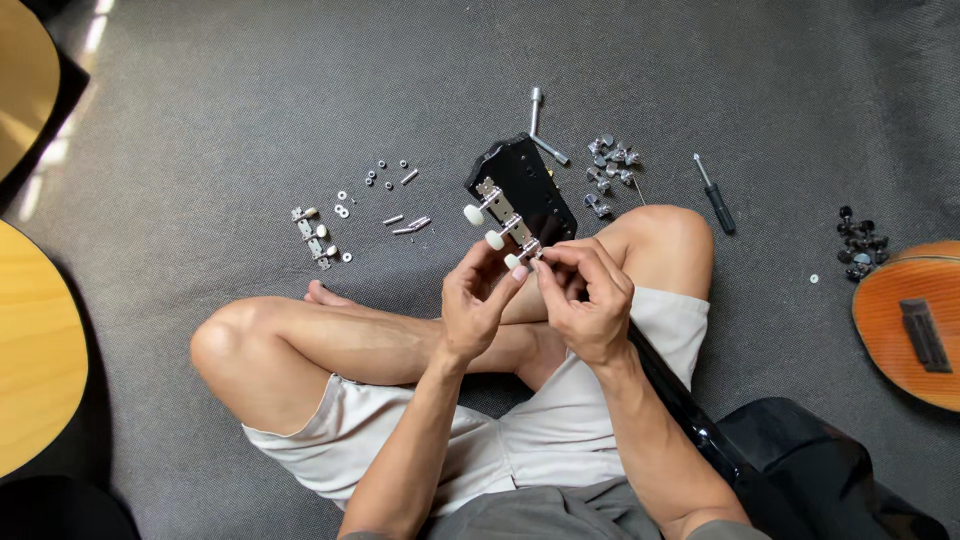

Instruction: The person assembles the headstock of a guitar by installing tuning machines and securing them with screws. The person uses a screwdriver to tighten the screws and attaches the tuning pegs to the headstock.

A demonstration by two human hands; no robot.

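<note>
A black guitar lies across my crossed legs, its headstock (525, 185) pointing away from me. A metal tuner strip with white knobs (497, 222) sits along the headstock's left edge. My left hand (478, 300) pinches the nearest white knob. Fingertips of my right hand (588, 295) press on the strip's near end beside it. Whether a small part sits between those fingers is hidden.
On the grey carpet lie a second tuner strip (315, 237), loose screws and washers (385, 195), a pile of chrome tuners (608, 165), a metal wrench (540, 130), a black screwdriver (716, 195) and black knobs (860, 243). An orange guitar body (905, 320) lies right, wooden bodies (35, 340) left.
</note>
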